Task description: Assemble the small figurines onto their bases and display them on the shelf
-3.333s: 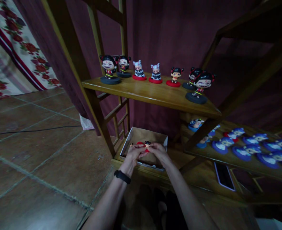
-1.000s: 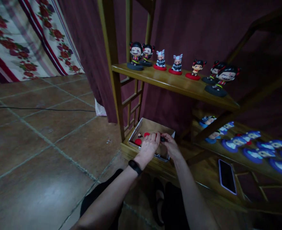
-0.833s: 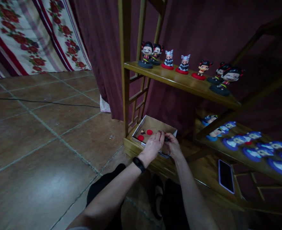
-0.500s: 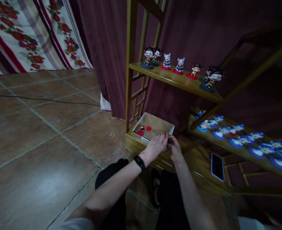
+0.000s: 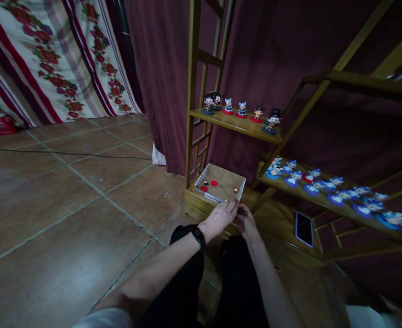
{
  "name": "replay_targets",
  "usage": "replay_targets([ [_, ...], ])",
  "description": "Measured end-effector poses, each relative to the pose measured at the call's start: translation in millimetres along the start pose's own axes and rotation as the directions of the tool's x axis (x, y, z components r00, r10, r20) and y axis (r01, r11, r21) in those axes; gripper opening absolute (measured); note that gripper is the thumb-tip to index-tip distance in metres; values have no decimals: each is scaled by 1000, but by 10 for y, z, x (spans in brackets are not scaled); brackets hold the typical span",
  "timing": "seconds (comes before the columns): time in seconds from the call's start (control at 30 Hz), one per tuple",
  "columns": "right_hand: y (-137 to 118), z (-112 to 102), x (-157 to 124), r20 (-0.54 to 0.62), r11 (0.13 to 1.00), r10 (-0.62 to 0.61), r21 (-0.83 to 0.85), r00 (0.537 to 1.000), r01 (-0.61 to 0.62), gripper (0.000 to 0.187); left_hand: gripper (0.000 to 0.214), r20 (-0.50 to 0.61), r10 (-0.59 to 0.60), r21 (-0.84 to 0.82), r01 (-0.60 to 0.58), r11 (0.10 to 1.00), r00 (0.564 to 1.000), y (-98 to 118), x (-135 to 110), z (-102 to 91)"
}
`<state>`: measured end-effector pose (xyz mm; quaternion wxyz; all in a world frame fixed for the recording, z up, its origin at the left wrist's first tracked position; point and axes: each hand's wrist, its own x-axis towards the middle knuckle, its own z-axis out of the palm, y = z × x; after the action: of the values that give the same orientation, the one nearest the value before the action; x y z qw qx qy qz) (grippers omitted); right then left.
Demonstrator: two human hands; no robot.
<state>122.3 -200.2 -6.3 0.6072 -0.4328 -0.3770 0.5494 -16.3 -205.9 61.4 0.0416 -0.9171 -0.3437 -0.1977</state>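
Note:
My left hand [image 5: 220,217], with a black wristband, and my right hand [image 5: 246,222] are pressed together in front of a shallow cardboard box [image 5: 208,173] on the lowest shelf. Their fingers are closed on a small dark piece [image 5: 239,211], which is mostly hidden between them. Inside the box lie a red round base [image 5: 214,183], another red base [image 5: 204,188] beside a tiny figure part, and a small figure head [image 5: 236,189]. Several little dolls [image 5: 241,109] stand in a row on the upper wooden shelf [image 5: 241,126].
Several blue-based figures [image 5: 323,184] lie along the sloping middle shelf. A phone [image 5: 303,228] rests on the bottom board. A dark red curtain hangs behind the wooden rack [image 5: 192,86]. Brown floor tiles with a black cable [image 5: 67,154] stretch left, and a flowered cloth [image 5: 50,59] hangs at the back.
Both hands have drawn back out of the box toward me, still closed together. The view has pulled away and tilted up, so the shelves look smaller. A figure head now shows in the box.

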Motion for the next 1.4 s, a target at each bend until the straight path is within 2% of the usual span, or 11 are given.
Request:
replay_targets([
  [0.1,6,28,-105,8,1000,5,17,1000,-5,28,45,1,-91,-114,91,989,996,61,-82,4],
  [0.17,-5,54,-178,39,999,42,17,998,-43,29,40,7,-203,-242,199,950,979,75,-139,54],
  [0.3,-11,105,-292,152,993,109,32,982,-115,22,27,30,-462,-531,405,744,887,-7,-244,274],
  [0.4,49,138,-293,171,987,159,-16,972,-159,23,18,166,-553,-726,481,492,817,-127,-314,481],
  [0.5,143,178,-230,149,979,205,-29,967,-203,31,19,291,-552,-885,439,155,781,-226,-383,631],
  [0.63,232,235,-154,143,970,245,-27,959,-243,36,28,457,-541,-887,409,-215,706,-310,-467,671],
  [0.73,271,265,-126,142,972,236,-30,961,-234,37,31,536,-526,-843,382,-380,660,-370,-508,641],
  [0.9,355,279,-65,128,971,235,-69,963,-228,39,27,587,-516,-806,388,-447,624,-447,-509,609],
  [1.13,385,274,-15,76,975,194,-124,978,-184,40,27,581,-496,-808,382,-448,646,-441,-483,578],
  [1.3,367,293,-12,69,983,179,-53,981,-175,40,29,508,-576,-858,315,-406,640,-410,-474,599],
  [1.4,381,285,-3,92,983,176,29,980,-180,39,37,442,-615,-897,305,-321,653,-387,-471,574],
])
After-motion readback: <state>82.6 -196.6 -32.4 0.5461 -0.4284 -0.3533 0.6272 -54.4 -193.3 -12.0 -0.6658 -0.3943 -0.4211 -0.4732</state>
